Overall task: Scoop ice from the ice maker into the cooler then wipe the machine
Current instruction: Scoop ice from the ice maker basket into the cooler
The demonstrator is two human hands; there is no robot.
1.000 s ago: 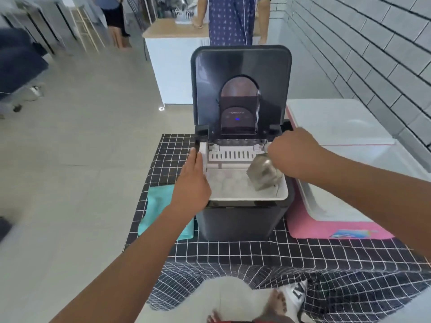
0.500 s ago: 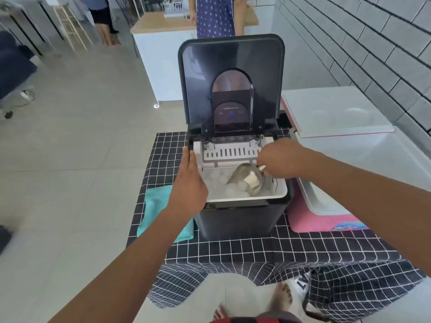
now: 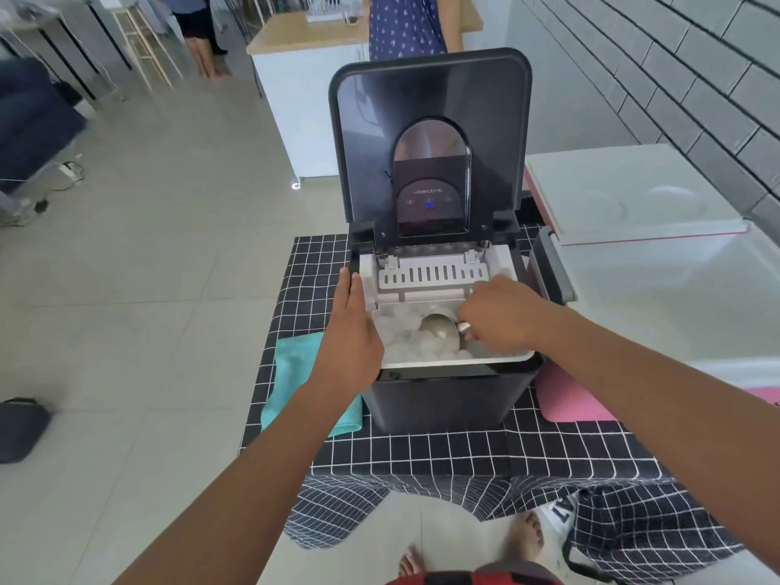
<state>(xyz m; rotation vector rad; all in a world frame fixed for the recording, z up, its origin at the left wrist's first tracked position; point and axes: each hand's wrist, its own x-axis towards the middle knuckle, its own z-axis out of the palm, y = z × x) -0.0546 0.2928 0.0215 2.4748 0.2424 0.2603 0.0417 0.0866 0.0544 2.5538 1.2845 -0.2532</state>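
Pale floor tiles and a grey brick wall frame the head view, with a checked black cloth spread over the desk in front of me. On it stands the ice maker, its lid tipped up and back, the white bin beneath heaped with ice. My left hand lies with straight fingers along the machine's left rim, steadying it and gripping nothing. My right hand is curled round the handle of the metal scoop, whose bowl is down among the cubes in the bin. Just to the right of the machine sits the cooler, pink outside and white within, its lid swung open toward the wall; whether any ice already lies inside I cannot tell, since the white lining washes out. A teal cloth lies on the desk beside the machine's left flank, partly under my left forearm, untouched. By my reckoning I am in the scooping stage: plenty of ice remains in the bin, and the wiping has not begun.
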